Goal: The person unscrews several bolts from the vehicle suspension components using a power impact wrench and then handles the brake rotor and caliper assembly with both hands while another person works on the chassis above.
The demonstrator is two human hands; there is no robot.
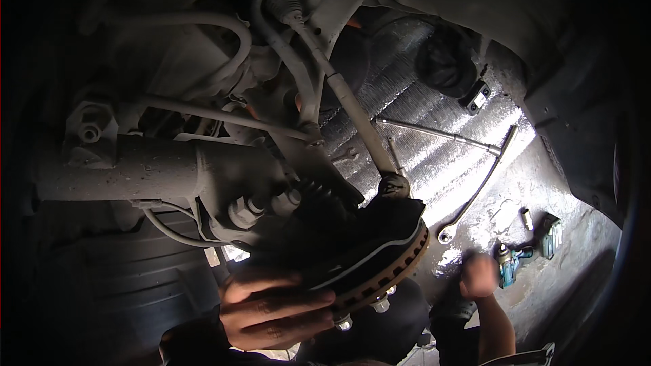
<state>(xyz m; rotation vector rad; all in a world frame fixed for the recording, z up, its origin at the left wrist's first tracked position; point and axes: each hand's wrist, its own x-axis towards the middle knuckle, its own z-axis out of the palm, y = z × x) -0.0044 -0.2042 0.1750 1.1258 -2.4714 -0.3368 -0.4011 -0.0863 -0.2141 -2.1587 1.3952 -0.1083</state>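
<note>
My left hand (274, 308) lies against the lower face of a rusty-edged brake disc (380, 268), with its fingers stretched across the disc and holding it. Wheel studs (380, 303) stick out beside my fingertips. The disc sits on a steering knuckle (271, 196) under a raised car, where a tie rod (346, 98) runs up to a rubber boot. My right hand (479, 275) is blurred and curled into a fist. It hovers to the right of the disc, just left of a teal cordless impact wrench (514, 262) on the floor.
On the lit concrete floor lie a long spanner (475, 190), a T-handle wrench (441, 134), a small socket (526, 218) and a black object (444, 61). A strut (135, 169), hoses and the wheel-arch liner (115, 285) crowd the left.
</note>
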